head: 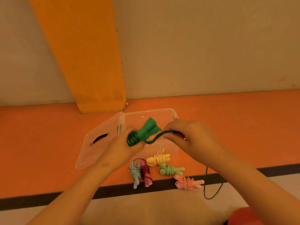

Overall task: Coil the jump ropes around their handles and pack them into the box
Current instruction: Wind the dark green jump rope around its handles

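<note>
The left hand (123, 148) is curling round the coils of the dark green, bendy jump rope (146, 129). At 3 o'clock, the right hand (188, 137) is pinching its light, probably slippery cord (154, 138).

**One head-worn view**

A single wide-angle camera sits above the near side of the clear box (159, 113), facing forward and down. It is close: the left hand (125, 150) and right hand (191, 138), both gripping the green jump rope (147, 129), fill mid-frame over the box; the wall (211, 46) rises beyond it.
</note>
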`<state>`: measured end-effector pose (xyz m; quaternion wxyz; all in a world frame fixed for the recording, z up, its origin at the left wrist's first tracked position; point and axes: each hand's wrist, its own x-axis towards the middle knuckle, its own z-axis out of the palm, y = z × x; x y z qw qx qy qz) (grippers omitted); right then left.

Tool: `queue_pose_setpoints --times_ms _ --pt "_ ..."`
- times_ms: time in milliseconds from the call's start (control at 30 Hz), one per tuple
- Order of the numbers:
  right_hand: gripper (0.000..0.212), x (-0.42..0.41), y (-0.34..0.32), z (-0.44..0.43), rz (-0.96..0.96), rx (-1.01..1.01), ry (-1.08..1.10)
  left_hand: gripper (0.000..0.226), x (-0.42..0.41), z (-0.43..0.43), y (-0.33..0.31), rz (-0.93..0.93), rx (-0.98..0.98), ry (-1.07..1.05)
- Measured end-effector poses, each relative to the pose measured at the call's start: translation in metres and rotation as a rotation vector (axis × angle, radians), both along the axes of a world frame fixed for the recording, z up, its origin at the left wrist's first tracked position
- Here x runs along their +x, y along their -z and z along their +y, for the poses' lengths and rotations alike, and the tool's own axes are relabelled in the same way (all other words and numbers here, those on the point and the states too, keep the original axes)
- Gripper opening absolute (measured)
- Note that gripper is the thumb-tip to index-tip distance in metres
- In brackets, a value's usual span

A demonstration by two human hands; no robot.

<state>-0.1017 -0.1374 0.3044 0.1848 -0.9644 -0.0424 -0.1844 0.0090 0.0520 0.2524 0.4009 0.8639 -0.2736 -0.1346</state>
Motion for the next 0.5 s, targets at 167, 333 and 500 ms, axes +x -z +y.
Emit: queue_pose_setpoints --times_ms 167,333,500 --pt "0.033 0.006 0.01 0.002 0.038 0.02 -0.176 0.028 -0.027 -0.02 0.015 0.093 0.147 0.279" --pt "0.02 0.011 0.015 0.007 0.082 0.269 -0.156 0.047 -0.032 -0.022 0.008 0.115 0.154 0.323" --pt "0.006 0.013 0.014 0.012 0.097 0.345 -0.135 0.028 -0.032 -0.02 0.007 0.036 0.15 0.241"
